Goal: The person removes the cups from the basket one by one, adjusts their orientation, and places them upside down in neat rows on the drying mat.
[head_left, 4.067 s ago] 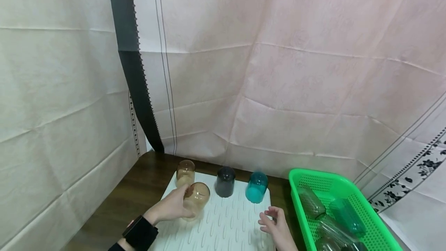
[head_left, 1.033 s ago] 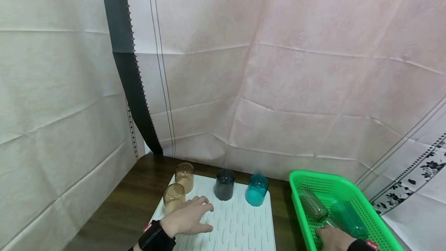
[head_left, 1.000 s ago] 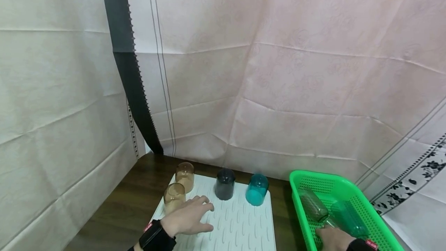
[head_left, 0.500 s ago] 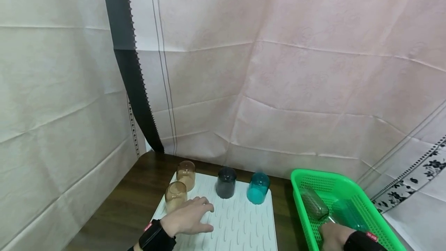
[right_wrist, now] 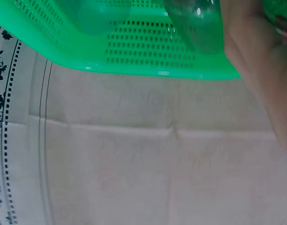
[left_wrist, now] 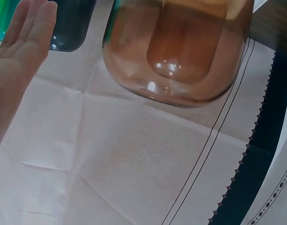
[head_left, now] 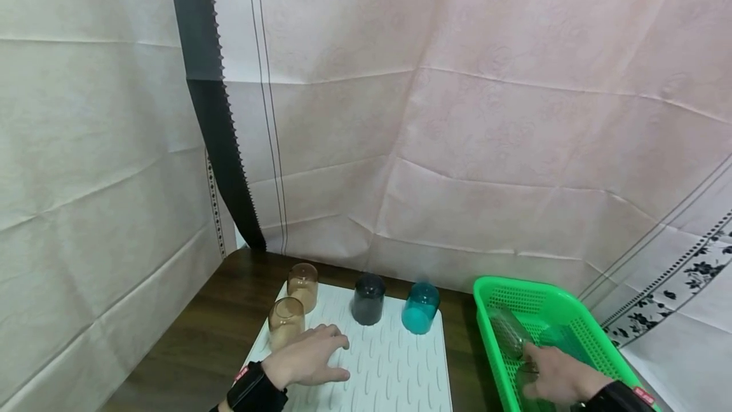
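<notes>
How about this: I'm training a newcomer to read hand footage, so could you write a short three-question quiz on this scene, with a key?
1. Count: how many glasses stand on the white mat?
2. True or false: the left hand is gripping a glass.
3. Fill in the blank: the right hand is inside the ____.

Key:
1. Four: the back amber glass, the front amber glass, the dark grey glass and the teal glass.
2. False; its fingers hold nothing.
3. Green basket.
</notes>
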Demonstrator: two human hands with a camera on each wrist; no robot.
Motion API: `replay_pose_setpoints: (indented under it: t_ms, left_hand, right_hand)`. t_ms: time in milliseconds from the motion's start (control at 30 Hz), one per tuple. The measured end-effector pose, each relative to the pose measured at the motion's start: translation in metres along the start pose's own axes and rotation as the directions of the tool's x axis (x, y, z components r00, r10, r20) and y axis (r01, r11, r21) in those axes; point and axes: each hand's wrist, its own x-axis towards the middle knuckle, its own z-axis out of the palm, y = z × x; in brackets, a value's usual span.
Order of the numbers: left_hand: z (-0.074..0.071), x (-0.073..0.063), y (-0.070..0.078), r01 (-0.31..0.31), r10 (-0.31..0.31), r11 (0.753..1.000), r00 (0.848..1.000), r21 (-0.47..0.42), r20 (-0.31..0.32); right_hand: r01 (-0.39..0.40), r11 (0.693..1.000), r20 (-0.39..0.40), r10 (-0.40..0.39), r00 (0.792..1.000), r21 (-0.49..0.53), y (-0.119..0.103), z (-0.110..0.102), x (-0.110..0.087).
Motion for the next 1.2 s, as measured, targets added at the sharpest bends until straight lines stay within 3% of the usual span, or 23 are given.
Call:
replay_pose_setpoints:
  t_ms: [67,167,300,400,533,633,733,933,1000,1200]
  left_hand:
    - [0.0,0.0,0.0,0.0,0.0,1.0,1.0,-0.003,0.0]
    - [0.0,0.0,-0.001,0.0,0.0,1.0,1.0,-0.003,-0.003]
    - [0.0,-0.001,0.0,-0.002,0.002,1.0,1.0,-0.002,-0.01]
    - [0.0,-0.002,0.002,-0.004,0.004,1.0,1.0,-0.001,-0.018]
    - [-0.002,-0.002,0.007,-0.011,0.011,1.0,0.999,-0.001,-0.034]
    - [-0.001,-0.002,0.01,-0.025,0.026,1.0,0.999,0.007,-0.045]
    - [-0.001,-0.001,0.013,-0.03,0.031,0.999,0.998,0.017,-0.052]
    - [-0.002,0.006,0.02,-0.009,0.009,1.0,0.999,0.009,-0.046]
    - [-0.003,0.009,0.024,-0.008,0.008,1.0,0.999,0.001,-0.042]
    - [-0.008,0.019,0.034,-0.029,0.027,0.999,0.998,-0.037,-0.056]
  right_hand:
    - [0.045,0.998,-0.071,-0.047,0.996,-0.036,-0.012,-0.005,-0.013]
    - [0.132,0.986,-0.168,-0.148,0.975,-0.102,-0.023,-0.013,-0.03]
    - [0.141,0.98,-0.268,-0.176,0.947,-0.142,-0.035,-0.024,-0.046]
    - [0.123,0.979,-0.393,-0.178,0.902,-0.161,-0.047,-0.029,-0.055]
    - [0.15,0.979,-0.552,-0.202,0.809,-0.137,-0.066,-0.027,-0.067]
    - [0.199,0.979,-0.606,-0.184,0.774,-0.043,-0.079,-0.022,-0.07]
    - [0.225,0.971,-0.615,-0.13,0.777,0.079,-0.09,-0.012,-0.066]
    - [0.159,0.926,-0.551,0.06,0.833,0.342,-0.111,0.015,-0.039]
    - [0.171,0.898,-0.549,0.09,0.831,0.406,-0.117,0.026,-0.031]
    - [0.278,0.834,-0.604,0.081,0.793,0.477,-0.138,0.057,-0.003]
